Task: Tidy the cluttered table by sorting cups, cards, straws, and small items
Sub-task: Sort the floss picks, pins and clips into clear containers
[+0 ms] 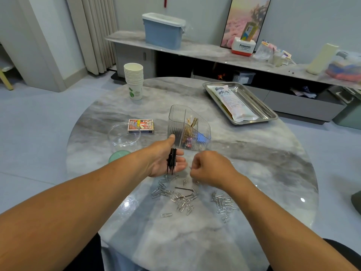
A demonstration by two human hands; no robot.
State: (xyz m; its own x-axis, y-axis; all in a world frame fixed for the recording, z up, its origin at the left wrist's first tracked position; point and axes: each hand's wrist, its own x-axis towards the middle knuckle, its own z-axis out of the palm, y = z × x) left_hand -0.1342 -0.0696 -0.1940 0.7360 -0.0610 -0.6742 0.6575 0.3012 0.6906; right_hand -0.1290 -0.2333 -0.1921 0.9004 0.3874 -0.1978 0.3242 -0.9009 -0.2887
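Fingers [178, 159] of left hand [166, 161] cradle black hairpins [172, 160]; right hand [210, 169] curled, contents hidden.

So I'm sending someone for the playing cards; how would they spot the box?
On the marble table, look left of the ribbed clear organizer. The card box lies flat behind a round clear container. It is the only colourful printed thing there.
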